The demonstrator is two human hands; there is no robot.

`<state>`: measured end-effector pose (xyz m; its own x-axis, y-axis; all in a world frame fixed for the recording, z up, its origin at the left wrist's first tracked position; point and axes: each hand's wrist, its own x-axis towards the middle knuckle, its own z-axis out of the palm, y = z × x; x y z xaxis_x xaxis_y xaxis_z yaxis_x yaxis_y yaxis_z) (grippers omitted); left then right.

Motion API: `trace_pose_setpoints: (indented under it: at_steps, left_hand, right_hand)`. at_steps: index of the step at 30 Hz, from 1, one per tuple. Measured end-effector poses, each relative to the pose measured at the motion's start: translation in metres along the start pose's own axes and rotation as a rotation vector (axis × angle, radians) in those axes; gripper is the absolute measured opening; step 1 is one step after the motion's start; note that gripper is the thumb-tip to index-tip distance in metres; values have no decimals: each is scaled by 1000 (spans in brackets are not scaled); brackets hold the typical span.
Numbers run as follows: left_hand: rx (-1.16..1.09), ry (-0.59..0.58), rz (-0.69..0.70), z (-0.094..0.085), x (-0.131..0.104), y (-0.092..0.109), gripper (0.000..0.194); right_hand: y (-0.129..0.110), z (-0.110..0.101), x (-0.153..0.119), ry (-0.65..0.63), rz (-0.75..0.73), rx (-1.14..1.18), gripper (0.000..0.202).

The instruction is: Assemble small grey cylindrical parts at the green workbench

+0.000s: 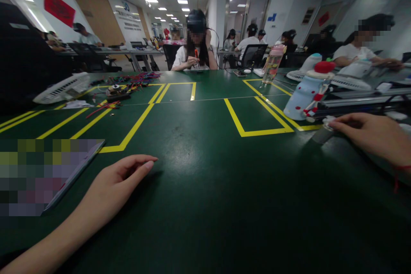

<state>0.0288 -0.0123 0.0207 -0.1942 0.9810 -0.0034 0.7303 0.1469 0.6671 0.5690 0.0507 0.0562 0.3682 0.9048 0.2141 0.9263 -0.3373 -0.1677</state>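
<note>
My left hand [120, 184] rests low over the green table [192, 205], palm side down. Its thumb and index tips come together, and nothing shows between them. At the right, my right hand [369, 135] pinches the pale top end of a small grey cylinder [323, 135] between thumb and fingers. The cylinder leans above the tabletop; its exact kind is too dim to tell. Just behind it stands a light-blue bottle [298, 98] with red dots and a red top. A red cord circles my right wrist.
A pixelated flat panel [73, 175] lies by my left forearm. Yellow tape [263, 132] marks boxes on the table. Wires [138, 78], a white fan [62, 88], a clear pink-lidded bottle [272, 64] and metal rails [359, 102] lie farther back. A person [195, 47] sits opposite.
</note>
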Motion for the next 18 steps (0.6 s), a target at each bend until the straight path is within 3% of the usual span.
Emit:
trace_pose_setpoints:
  at_steps: [7, 13, 18]
  left_hand:
    - [-20, 19, 15, 3, 0, -5, 33]
    - [25, -5, 16, 2, 5, -14, 39]
    - [45, -95, 48, 1, 10, -24, 51]
  right_hand:
    - [-1, -7, -2, 25, -1, 73, 50]
    - [6, 4, 4, -83, -45, 67, 49]
    - [7, 21, 5, 49, -104, 44, 42]
